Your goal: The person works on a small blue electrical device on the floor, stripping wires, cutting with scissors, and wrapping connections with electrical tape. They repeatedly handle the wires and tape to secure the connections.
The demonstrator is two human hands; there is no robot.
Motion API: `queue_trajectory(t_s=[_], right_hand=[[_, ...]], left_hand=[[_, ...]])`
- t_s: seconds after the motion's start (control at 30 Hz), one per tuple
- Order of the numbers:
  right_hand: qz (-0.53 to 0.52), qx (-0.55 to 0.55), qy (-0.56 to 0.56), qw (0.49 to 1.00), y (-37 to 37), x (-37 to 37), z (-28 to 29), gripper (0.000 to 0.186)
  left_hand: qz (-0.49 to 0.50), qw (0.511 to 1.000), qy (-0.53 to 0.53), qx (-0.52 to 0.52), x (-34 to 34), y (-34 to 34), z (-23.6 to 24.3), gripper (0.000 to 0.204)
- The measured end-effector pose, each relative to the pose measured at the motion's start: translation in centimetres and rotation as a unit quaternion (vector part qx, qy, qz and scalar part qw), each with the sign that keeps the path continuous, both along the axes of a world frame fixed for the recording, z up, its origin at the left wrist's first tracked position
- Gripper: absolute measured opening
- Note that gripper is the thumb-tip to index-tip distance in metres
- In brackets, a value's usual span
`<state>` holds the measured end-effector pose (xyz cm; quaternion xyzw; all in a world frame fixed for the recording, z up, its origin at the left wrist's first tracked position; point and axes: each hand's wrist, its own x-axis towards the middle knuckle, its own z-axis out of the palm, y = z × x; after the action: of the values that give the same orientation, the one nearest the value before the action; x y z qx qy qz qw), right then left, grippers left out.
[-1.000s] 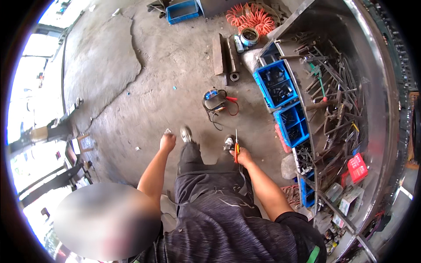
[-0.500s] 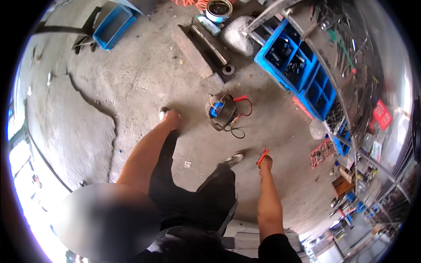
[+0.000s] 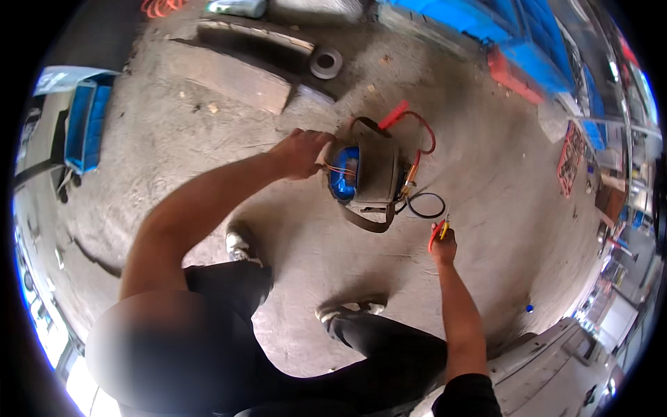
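Observation:
My left hand point(image 3: 302, 151) is at the left edge of an olive tool bag point(image 3: 377, 174) on the concrete floor, fingers loosely bent and apart, with nothing visible in them. The bag holds a blue object point(image 3: 344, 182) with thin orange wires over it. A red probe point(image 3: 394, 115) on a red cable and a black cable loop lie at its right, beside a yellow-and-red tool. My right hand point(image 3: 445, 244) grips red-and-yellow handled pliers point(image 3: 439, 233), low to the right of the bag.
A metal channel point(image 3: 229, 76) and a steel ring point(image 3: 324, 62) lie beyond the bag. A blue crate point(image 3: 90, 125) is at the left. Blue bins point(image 3: 528, 55), a red slab point(image 3: 517, 80) and a red tray of parts point(image 3: 571, 153) line the right. My shoes point(image 3: 237, 244) stand below the bag.
I have moved closer and bent toward the bag, which appears larger. My left hand has reached forward and right to its edge. My right hand still holds the pliers.

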<state>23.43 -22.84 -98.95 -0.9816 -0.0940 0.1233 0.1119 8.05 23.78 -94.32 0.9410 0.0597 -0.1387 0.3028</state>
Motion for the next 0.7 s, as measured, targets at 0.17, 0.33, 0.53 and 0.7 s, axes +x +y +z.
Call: queue_trajectory(t_s=[0.17, 0.33, 0.53, 0.7], right_hand=[[0.118, -0.012, 0.026, 0.993, -7.7, 2.5, -8.1, 0.044], [0.195, -0.163, 0.000, 0.967, -3.0, 5.8, -2.2, 0.021], [0.218, 0.167, 0.041, 0.961, 19.1, 0.5, 13.3, 0.028], [0.318, -0.176, 0.105, 0.926, 26.5, -2.9, 11.5, 0.058]], left_hand=[[-0.030, 0.995, 0.037, -0.082, 2.4, 1.3, -0.9, 0.032], [-0.013, 0.993, -0.066, -0.099, 1.1, 1.3, 0.8, 0.019], [0.059, 0.979, -0.118, -0.158, -0.7, -0.7, 2.0, 0.011], [0.085, 0.975, -0.147, -0.142, -0.6, -1.5, 0.0, 0.011]])
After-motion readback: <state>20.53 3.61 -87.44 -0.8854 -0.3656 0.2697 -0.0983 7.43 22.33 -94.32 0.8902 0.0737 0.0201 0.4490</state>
